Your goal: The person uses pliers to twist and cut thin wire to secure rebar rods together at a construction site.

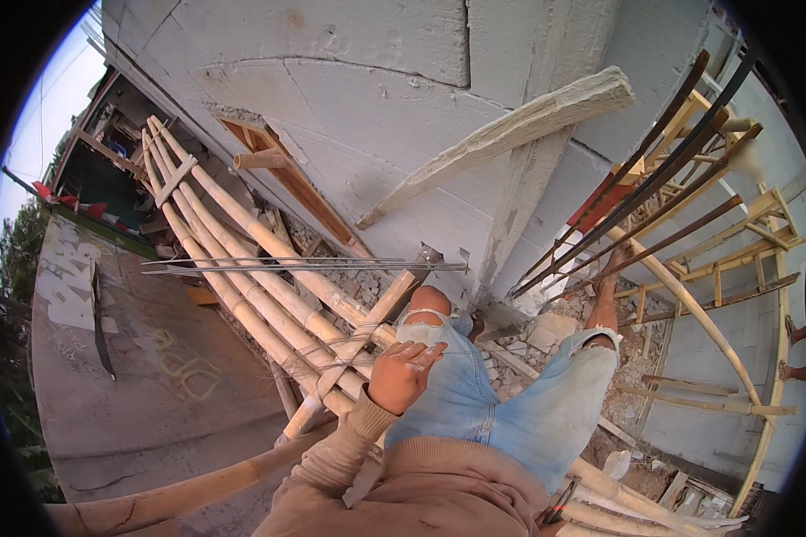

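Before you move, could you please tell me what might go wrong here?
The rods lying across the bamboo poles could roll or slide if bumped. Wire beside the left hand might scratch it. Rubble lies below the knees, so a slip could hurt.

The one view comes from a wide fisheye camera on the person's head, the left of a side-by-side pair, looking steeply down past the sweater (457, 488) and jeans (461, 380), with the left hand (403, 376) close below. Its round field reaches forward to the wall (376, 161) at the top, bending straight edges toward the rim.
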Motion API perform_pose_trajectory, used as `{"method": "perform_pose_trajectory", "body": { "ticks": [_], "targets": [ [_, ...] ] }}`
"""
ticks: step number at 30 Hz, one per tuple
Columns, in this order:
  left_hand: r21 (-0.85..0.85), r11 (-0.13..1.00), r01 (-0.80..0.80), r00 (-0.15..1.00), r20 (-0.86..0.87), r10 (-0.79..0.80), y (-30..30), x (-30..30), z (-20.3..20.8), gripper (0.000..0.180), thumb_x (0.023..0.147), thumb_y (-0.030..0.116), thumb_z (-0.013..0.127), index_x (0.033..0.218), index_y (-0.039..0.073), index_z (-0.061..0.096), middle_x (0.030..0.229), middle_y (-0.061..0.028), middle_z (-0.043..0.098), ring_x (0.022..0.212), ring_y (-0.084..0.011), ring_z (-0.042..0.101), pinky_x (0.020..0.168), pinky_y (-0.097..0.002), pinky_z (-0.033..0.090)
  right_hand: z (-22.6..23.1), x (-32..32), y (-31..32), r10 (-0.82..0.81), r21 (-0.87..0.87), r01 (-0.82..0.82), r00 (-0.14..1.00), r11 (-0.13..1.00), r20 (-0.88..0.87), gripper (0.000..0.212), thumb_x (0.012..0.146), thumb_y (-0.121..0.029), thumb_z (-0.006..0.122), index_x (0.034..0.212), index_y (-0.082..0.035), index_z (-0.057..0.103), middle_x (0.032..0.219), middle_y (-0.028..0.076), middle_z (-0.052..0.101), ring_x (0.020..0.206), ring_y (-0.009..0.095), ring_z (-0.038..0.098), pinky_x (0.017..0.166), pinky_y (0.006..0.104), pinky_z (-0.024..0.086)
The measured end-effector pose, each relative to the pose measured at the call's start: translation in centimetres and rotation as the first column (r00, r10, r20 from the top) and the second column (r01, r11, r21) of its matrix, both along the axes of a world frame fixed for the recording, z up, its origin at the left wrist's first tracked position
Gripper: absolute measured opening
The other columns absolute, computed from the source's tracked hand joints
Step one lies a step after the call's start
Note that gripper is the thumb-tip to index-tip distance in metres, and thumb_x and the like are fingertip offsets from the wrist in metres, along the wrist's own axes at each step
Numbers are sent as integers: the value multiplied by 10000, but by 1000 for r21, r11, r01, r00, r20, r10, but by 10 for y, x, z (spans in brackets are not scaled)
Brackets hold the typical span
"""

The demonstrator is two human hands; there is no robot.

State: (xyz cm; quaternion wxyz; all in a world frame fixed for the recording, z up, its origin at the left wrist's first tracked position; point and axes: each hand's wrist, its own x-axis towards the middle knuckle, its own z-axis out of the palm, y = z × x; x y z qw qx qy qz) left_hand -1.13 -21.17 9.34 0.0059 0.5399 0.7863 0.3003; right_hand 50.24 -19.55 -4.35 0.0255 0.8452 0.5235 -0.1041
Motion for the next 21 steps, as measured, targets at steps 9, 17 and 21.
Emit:
{"method": "perform_pose_trajectory", "body": {
  "ticks": [9, 17, 21],
  "targets": [
    [-133, 688, -714, 563, 474, 677, -84, -42, -83, 196, 886, 210, 726, 979, 37, 728, 712, -109, 666, 628, -182, 636, 565, -302, 468, -8, 34, -19, 268, -283, -205, 942, 937, 205, 265, 957, -244, 604, 1044, 5, 578, 861, 165, 594, 704, 313, 554, 671, 396, 472],
    [-353, 662, -661, 586, 306, 750, -59, -28, -121, 410, 703, 325, 856, 957, 23, 747, 932, -169, 726, 860, -317, 706, 797, -381, 548, 10, 37, 30, 474, -157, -448, 845, 880, 250, 275, 953, -245, 610, 1055, 8, 574, 901, 165, 589, 729, 304, 548, 687, 396, 472],
    [-430, 730, -532, 731, 202, 652, -62, -34, -125, 354, 742, 284, 802, 1002, 51, 743, 949, -171, 727, 871, -338, 700, 785, -408, 548, 50, -32, 97, 530, 273, -505, 848, 819, -23, 276, 949, -228, 624, 1068, 21, 628, 973, 181, 634, 841, 300, 601, 782, 403, 492]
  ]
}}
